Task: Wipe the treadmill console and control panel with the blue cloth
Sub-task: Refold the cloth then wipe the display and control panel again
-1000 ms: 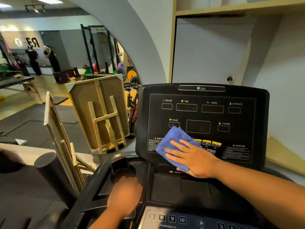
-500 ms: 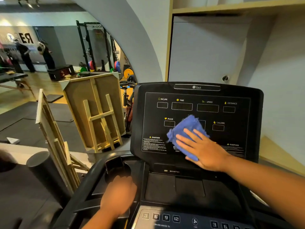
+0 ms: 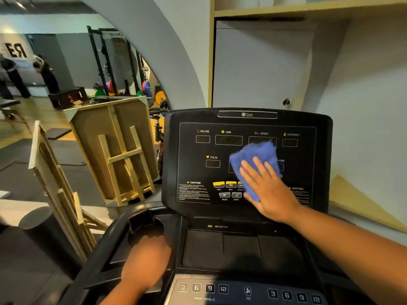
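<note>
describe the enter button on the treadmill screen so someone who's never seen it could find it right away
Start at the upright black console and drop to its bottom edge, between the two yellow CAUTION texts. Under the row of yellow buttons sit two grey ones; the ENTER button is the right one, beside the blue cloth. It alone bears a tick mark.

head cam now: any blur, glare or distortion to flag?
Head view: left hand is smeared, fingers indistinct; cloth edges soft, right hand fairly sharp. Wide-angle bend curves the console top and the shelf line. Console labels are legible, the small caution print is not. No strong glare on the panel; ceiling lights blown out top left.
</note>
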